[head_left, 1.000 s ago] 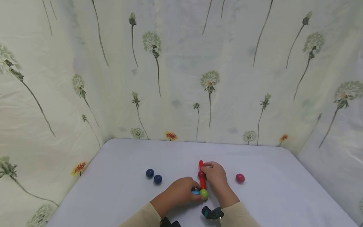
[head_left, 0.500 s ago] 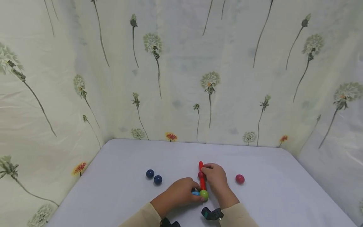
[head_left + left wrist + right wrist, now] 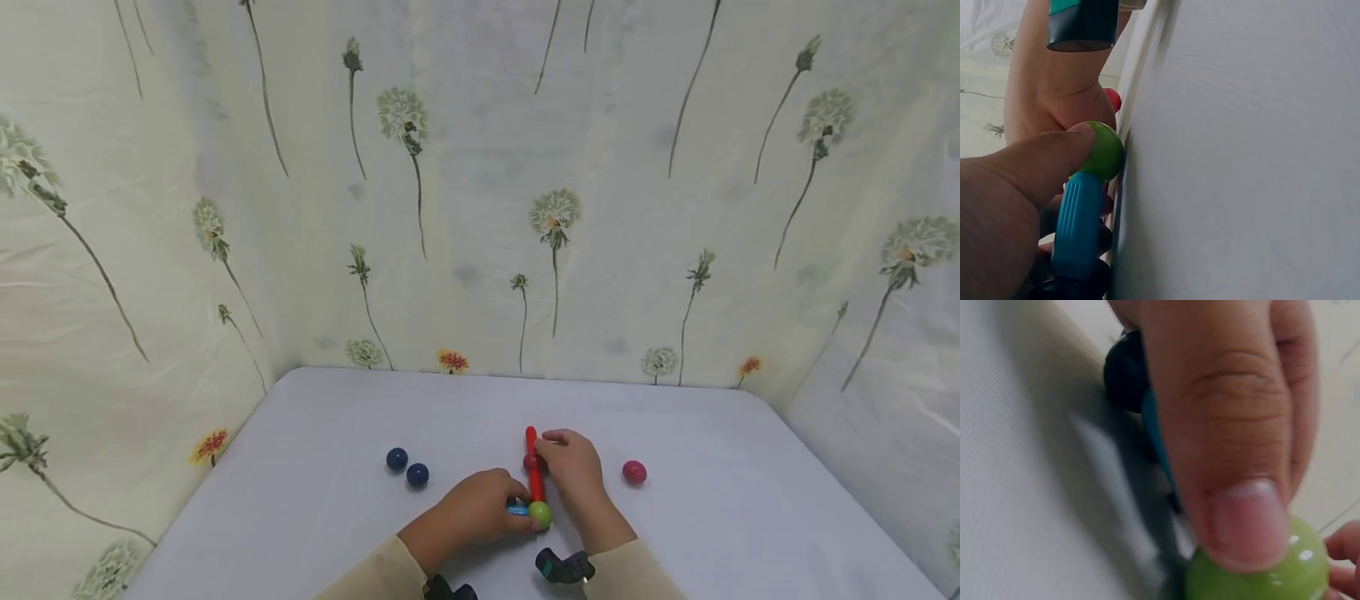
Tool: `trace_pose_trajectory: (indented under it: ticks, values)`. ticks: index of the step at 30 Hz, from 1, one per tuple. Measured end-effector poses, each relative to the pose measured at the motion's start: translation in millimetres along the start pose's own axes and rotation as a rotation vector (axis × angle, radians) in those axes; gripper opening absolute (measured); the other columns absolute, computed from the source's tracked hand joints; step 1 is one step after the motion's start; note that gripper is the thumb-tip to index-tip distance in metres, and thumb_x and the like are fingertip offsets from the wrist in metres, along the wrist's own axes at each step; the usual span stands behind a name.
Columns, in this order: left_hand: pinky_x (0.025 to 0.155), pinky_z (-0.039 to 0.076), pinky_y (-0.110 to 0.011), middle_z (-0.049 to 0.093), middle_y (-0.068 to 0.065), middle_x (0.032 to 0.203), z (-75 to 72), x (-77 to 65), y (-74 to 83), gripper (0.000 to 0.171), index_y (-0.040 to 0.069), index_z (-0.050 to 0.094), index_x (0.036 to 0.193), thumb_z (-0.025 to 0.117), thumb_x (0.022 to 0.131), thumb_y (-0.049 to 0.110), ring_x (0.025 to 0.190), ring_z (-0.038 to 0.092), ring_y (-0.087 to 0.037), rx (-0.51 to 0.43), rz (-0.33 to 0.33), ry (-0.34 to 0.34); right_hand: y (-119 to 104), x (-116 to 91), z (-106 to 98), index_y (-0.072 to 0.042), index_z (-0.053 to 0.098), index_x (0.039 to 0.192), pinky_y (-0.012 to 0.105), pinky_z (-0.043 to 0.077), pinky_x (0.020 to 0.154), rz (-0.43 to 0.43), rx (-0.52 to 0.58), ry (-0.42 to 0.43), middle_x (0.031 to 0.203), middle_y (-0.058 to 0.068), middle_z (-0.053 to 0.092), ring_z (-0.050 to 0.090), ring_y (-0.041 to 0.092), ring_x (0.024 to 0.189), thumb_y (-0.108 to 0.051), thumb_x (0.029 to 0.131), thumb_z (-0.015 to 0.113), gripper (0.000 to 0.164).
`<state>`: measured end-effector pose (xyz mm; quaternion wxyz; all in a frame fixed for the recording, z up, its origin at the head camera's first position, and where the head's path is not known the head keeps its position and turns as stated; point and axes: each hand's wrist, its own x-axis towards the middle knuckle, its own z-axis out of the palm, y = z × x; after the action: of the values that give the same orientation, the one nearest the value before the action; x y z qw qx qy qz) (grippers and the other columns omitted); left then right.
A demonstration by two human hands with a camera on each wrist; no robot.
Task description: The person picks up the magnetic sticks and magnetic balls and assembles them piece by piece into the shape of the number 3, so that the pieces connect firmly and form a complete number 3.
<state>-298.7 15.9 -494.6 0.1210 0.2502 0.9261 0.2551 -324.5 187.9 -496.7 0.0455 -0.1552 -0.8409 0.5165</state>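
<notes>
My left hand (image 3: 480,506) grips a green ball (image 3: 540,514), the thumb pressed on its near side. A ribbed blue rod (image 3: 1077,228) runs from that ball under the palm to a dark ball (image 3: 1127,372). From the green ball's far side a red rod (image 3: 536,485) leads away to a red ball (image 3: 531,462). Beyond it, a second red rod (image 3: 531,435) continues in nearly the same line. My right hand (image 3: 576,467) has curled fingers at the farther rod and red ball, thumb and index finger at its right side; their exact contact is partly hidden.
Two dark blue balls (image 3: 407,467) lie to the left on the white table (image 3: 337,517). A loose red ball (image 3: 634,472) is to the right of my right hand. Behind the table hangs a flower-print curtain (image 3: 480,208).
My right hand has shifted very slightly, and its thumb and index finger sit closer together. My left hand and the loose balls have stayed in place.
</notes>
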Motion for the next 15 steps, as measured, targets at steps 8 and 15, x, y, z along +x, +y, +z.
trace_pose_trajectory:
  ticks: [8,15]
  values:
    - [0.076,0.05,-0.028,0.061,0.012,0.091,2.0,2.0,0.7,0.038,0.026,0.081,0.113,0.085,0.085,0.052,0.084,0.054,-0.006,-0.027,-0.016,-0.027,-5,-2,-31,-0.011,0.07,0.125,0.038,0.061,0.084,-0.105,-0.083,0.098,0.119,0.012,0.07,0.066,0.026,0.101,-0.033,0.103,0.061,0.032]
    - [0.076,0.051,-0.03,0.061,0.011,0.093,-0.3,1.8,1.4,0.041,0.025,0.08,0.115,0.085,0.085,0.052,0.085,0.054,-0.008,-0.037,-0.044,-0.026,-7,2,-60,-0.009,0.07,0.122,0.047,0.057,0.086,-0.205,-0.241,0.137,0.116,0.013,0.071,0.065,0.03,0.106,-0.027,0.102,0.055,0.031]
